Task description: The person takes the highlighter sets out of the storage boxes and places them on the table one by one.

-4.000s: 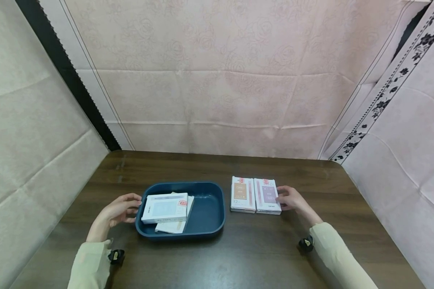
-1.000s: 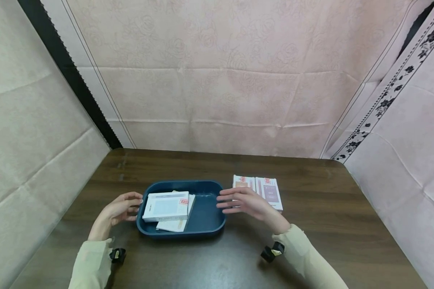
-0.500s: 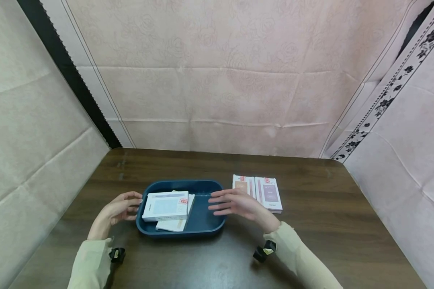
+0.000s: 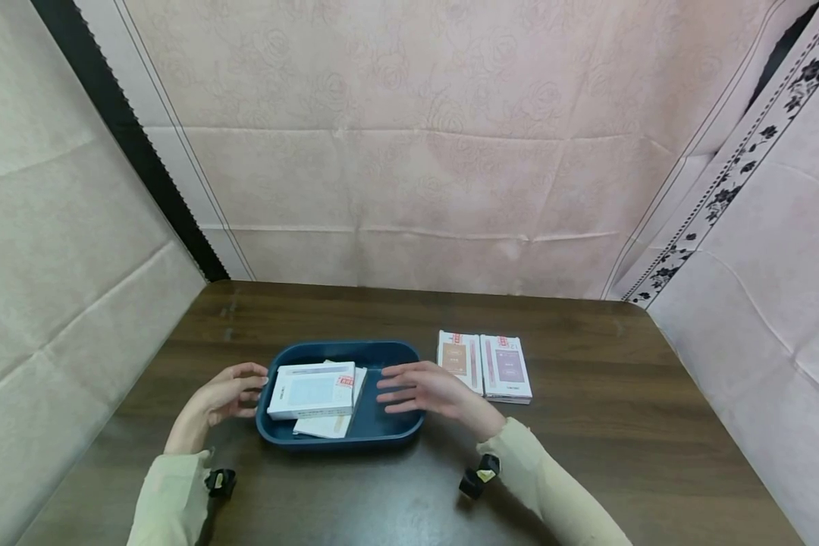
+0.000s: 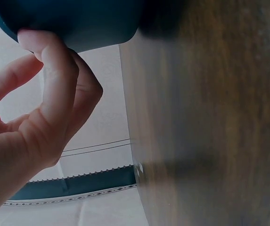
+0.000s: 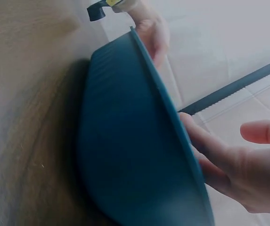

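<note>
A dark blue tray (image 4: 390, 437) stands on the table. Inside its left half, a flat white box with a pale blue panel (image 4: 312, 390) lies on top of another white box (image 4: 329, 428). My left hand (image 4: 224, 396) is at the tray's left end, fingers loosely bent and fingertips right at the rim. In the left wrist view, a fingertip (image 5: 31, 40) meets the rim. My right hand (image 4: 437, 392) reaches across the tray's right rim, its spread fingers over the bare part of the tray floor, with nothing in them.
Two piles of flat white boxes stand side by side right of the tray, one with an orange panel (image 4: 453, 358), one with a purple panel (image 4: 509, 365). The brown wooden table (image 4: 587, 425) ends at pale cloth hangings (image 4: 409, 189) on three sides.
My right hand has left the purple-panelled box of four seconds ago and moved left over the tray's right rim. My left hand, the tray and the boxes have stayed put.
</note>
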Available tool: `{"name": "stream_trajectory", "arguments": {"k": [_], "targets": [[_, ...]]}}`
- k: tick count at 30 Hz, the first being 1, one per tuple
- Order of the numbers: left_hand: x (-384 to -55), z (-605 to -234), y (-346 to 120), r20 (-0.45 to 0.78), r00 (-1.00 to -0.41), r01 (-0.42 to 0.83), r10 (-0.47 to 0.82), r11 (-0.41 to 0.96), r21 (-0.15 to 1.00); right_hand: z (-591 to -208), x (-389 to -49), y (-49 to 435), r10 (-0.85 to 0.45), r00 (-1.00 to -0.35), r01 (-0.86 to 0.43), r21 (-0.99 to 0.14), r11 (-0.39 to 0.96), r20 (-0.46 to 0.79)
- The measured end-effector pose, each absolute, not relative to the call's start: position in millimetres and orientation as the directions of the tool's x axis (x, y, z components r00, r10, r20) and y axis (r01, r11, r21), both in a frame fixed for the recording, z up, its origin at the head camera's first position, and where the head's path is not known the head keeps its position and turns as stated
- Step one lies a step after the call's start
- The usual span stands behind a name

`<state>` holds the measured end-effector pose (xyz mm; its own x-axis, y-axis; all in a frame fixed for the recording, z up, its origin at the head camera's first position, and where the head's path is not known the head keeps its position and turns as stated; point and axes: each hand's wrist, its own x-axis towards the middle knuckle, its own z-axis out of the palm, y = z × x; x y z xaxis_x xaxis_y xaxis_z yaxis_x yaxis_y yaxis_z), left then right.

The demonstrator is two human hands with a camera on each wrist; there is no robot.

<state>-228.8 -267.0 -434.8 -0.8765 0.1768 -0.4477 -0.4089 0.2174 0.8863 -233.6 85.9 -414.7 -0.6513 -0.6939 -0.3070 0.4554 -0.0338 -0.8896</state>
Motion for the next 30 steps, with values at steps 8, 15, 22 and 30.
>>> {"name": "stream_trajectory", "arguments": {"k": [8, 15, 22, 30], "targets": [[-229, -435, -267, -0.448, -0.876, -0.408, 0.18, 0.22, 0.886, -422, -231, 74, -0.689, -0.653, 0.463, -0.886, -0.034, -0.314], [-228, -434, -267, -0.445, -0.877, -0.406, 0.184, 0.215, 0.888, -426, -230, 63, -0.681, -0.664, 0.459, -0.888, -0.044, -0.309], [-227, -435, -268, -0.439, -0.878, -0.398, 0.19, 0.217, 0.891, -430, -226, 55, -0.649, -0.686, 0.476, -0.877, -0.06, -0.327], [-227, -436, -268, -0.436, -0.879, -0.398, 0.192, 0.209, 0.893, -434, -223, 50, -0.605, -0.717, 0.489, -0.868, -0.083, -0.345]]}}
